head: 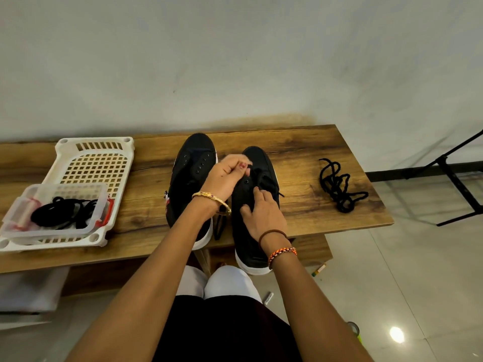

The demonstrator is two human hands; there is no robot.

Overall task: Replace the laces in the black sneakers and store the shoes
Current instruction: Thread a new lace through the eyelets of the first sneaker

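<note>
A: Head view. Where's the pair?

B: Both on the wooden tabletop, toes away from the person. Left sneaker has bare eyelets. Right sneaker has a lace at the upper eyelets.

A: Hands?

B: Left hand is curled, pinching the lace over the right sneaker, prob. near its tip; can't quite tell, it's dark on dark. Right hand presses down on the upper w/ its fingers by an eyelet, steadying it.

A: Handling?

B: Lace is limp & light, so I'd pinch it at the stiff tip. Canvas is soft; hold the shoe by its side or sole.

A: Surroundings?

B: Loose black lace lies well to the right. White basket on the left holds a clear box w/ more laces. Plain wall behind, tiled floor.
</note>
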